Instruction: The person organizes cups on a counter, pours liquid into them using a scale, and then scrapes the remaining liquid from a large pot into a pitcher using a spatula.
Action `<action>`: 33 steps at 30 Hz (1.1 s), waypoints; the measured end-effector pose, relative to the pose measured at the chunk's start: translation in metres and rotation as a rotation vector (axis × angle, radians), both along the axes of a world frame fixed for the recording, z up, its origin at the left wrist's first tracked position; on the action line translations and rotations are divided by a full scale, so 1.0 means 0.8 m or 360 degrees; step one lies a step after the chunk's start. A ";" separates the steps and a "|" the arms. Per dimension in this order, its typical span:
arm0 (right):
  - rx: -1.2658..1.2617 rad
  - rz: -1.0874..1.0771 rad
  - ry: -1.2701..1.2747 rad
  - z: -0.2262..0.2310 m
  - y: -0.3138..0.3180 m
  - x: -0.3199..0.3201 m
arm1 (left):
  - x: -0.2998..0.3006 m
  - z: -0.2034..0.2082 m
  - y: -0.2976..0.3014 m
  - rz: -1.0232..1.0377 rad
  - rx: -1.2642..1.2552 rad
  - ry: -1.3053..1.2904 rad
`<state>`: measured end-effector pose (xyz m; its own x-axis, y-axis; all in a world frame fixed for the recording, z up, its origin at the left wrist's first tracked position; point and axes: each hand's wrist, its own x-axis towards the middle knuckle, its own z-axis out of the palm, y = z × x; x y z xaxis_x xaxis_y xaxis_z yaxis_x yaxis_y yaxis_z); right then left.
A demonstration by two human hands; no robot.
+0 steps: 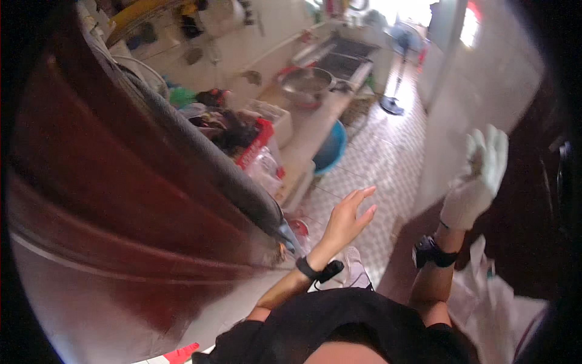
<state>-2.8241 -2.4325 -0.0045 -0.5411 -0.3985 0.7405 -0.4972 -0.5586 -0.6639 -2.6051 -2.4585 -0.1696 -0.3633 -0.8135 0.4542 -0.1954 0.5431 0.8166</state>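
My left hand (347,223) is bare and hovers over the tiled floor, fingers stretched forward and thumb apart, with nothing in it. A white work glove (465,203) covers my right hand (482,164), which is raised at the right beside a dark brown door-like panel (521,242). Its fingers point up and are extended; nothing shows in its grasp, and I cannot tell whether it touches the panel. Each wrist wears a black strap with a small device. A dark red, curved surface (121,182) fills the left side, near my left forearm.
A counter (321,121) runs away on the left with a metal pan (308,84), a white bin (276,118) and bagged items. Below it stands a blue tub (330,148). A standing fan (393,104) is farther along the tiled floor (379,176). White bags (494,309) lie at lower right.
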 end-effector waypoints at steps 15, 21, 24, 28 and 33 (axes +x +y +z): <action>0.0678 0.2248 -0.0534 0.005 -0.504 0.227 | 0.055 0.031 -0.073 0.1620 0.0232 0.0034; 0.0641 0.1981 0.0333 0.011 -0.612 0.269 | 0.073 0.012 -0.123 0.1671 0.0204 -0.0145; 0.0760 0.1968 0.0425 0.033 -0.667 0.265 | 0.079 0.019 -0.159 0.1694 0.0236 -0.0028; 0.0667 0.2015 0.0350 0.031 -0.772 0.259 | 0.076 0.037 -0.212 0.1805 0.0443 -0.0110; 0.0659 0.1858 0.0283 0.024 -0.978 0.250 | 0.068 0.067 -0.270 0.1705 0.0283 -0.0243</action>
<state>-2.6244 -3.2148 0.0144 0.3864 -0.7926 0.4716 0.0529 -0.4914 -0.8693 -2.5507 -2.6743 -0.1161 0.5287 -0.7903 0.3095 -0.6017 -0.0918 0.7934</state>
